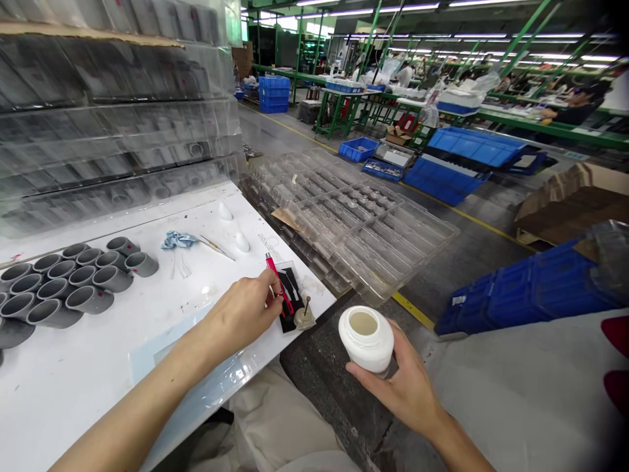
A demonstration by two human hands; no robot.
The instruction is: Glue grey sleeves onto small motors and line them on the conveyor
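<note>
My right hand [405, 383] holds a white round jar [373, 354] past the table's edge, its open mouth tilted toward me. The thumb and fingers grip its lower part. At the table's right corner, my left hand [250, 305] pinches a slim red tool [278, 278], perhaps a utility knife, which lies over a small black tray [291, 288]. The fingertips partly hide the tool. Just beside it, a small round pale piece with a thin metal pin [304, 314] rests on the tray's near end.
Several grey cups [91, 298] stand on the white table [73, 393] at left. A crumpled blue cloth [177, 240], a thin pointed tool [216, 247] and two white egg-shaped pieces [242, 241] lie farther back. Clear plastic trays [363, 223] are stacked beyond the corner; blue crates [511, 288] stand right.
</note>
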